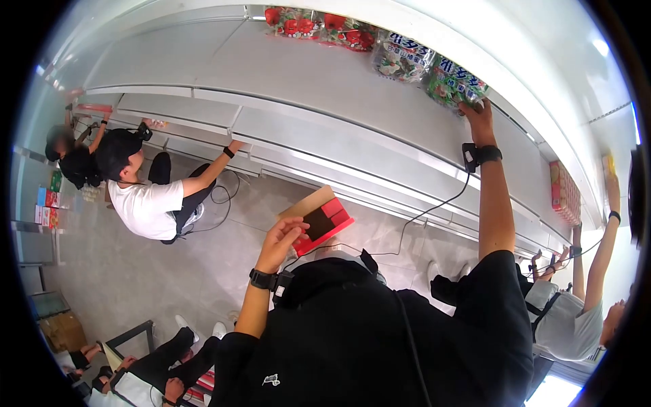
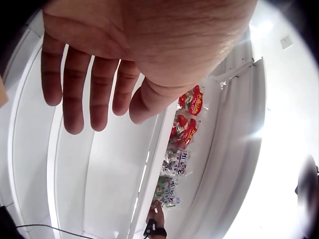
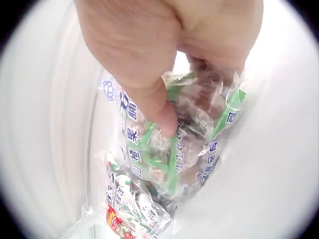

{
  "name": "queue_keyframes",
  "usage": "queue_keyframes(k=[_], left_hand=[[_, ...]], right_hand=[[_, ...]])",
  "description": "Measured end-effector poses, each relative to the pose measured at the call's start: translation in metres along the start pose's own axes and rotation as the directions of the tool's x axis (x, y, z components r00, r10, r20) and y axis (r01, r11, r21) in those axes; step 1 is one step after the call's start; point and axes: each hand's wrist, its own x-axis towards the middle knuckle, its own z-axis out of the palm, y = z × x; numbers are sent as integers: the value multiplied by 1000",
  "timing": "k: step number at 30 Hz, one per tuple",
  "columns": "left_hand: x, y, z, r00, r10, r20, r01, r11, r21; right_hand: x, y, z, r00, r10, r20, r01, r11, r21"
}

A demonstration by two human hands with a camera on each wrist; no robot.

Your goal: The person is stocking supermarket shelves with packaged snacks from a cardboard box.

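On the white shelf, my right hand [image 1: 479,121] pinches the end of a clear snack bag with green print [image 1: 453,83]. In the right wrist view the thumb presses into the crinkled plastic of this bag [image 3: 169,159], and the other fingers are partly hidden behind it. Beside it on the shelf lies a similar bag with white wrappers [image 1: 403,58]. Two bags with red print [image 1: 347,32] lie farther along to the left. My left hand [image 1: 281,239] hangs in front of my body, holding nothing, its fingers extended in the left wrist view.
Below, an opened red cardboard box [image 1: 325,220] is on the floor. A person in a white shirt [image 1: 146,207] squats at the shelves on the left; another person [image 1: 573,319] reaches up at the right. A red-patterned pack [image 1: 564,192] sits on the right shelf. Cables hang from my wrists.
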Motion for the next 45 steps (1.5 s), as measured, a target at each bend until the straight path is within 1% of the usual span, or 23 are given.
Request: queue_keyframes(k=[3, 6, 7, 10, 13, 16, 19, 22, 25, 28, 31, 34, 37, 40, 41, 43, 44, 45], left_hand=[[-1, 0, -1, 1000, 25, -4, -25, 1000, 7], [-3, 0, 0, 1000, 15, -24, -15, 1000, -4], [-3, -1, -1, 1000, 17, -23, -17, 1000, -7], [-2, -2, -2, 1000, 13, -20, -13, 1000, -9], [1, -2, -1, 1000, 5, -21, -5, 1000, -1], [2, -3, -1, 1000, 5, -17, -5, 1000, -10], [1, -5, 0, 1000, 5, -22, -6, 1000, -28], [-1, -4, 2, 999, -4, -35, 3, 999, -39], [-3, -9, 3, 1000, -16, -22, 15, 999, -43], [-2, -10, 2, 1000, -23, -9, 23, 999, -29], [-1, -10, 0, 1000, -10, 0, 10, 1000, -8], [1, -11, -4, 1000, -15, 2, 15, 1000, 1], [0, -11, -6, 1000, -16, 11, 16, 1000, 7], [3, -9, -8, 1000, -14, 15, 13, 1000, 23], [3, -8, -9, 1000, -11, 12, 11, 999, 33], [3, -8, -14, 1000, -6, 4, 6, 1000, 28], [3, -8, -16, 1000, -6, 1, 6, 1000, 15], [3, -9, -16, 1000, -4, 1, 4, 1000, 3]], right_hand=[[17, 4, -10, 998, -41, 46, 44, 996, -72], [35, 10, -15, 1000, 16, 15, -15, 1000, -27], [34, 9, -12, 999, 31, 16, -32, 998, 47], [32, 3, -8, 999, 24, 39, -19, 992, -121], [26, 7, -4, 991, -45, -126, -1, 939, -344], [34, 11, -15, 997, 16, 80, 4, 971, -241], [43, 17, -18, 983, 159, 91, -132, 960, -246], [40, 18, -11, 993, 92, 77, -77, 979, -187], [36, 11, -1, 998, 44, 47, -31, 968, -249], [41, 16, -3, 996, 76, 55, -60, 967, -247], [33, 16, -2, 999, 19, 26, -12, 967, -255], [20, 3, 2, 998, 46, 43, -34, 971, -237], [13, -7, 2, 997, 79, 9, -73, 959, -275], [7, -19, 6, 979, 35, -201, -87, 962, -257], [5, -27, 9, 961, -61, -271, -44, 929, -367], [2, -64, 28, 990, -95, -108, 52, 938, -342], [-1, -73, 37, 994, -110, -27, 95, 941, -324], [5, -70, 50, 949, -314, -16, 289, 891, -350]])
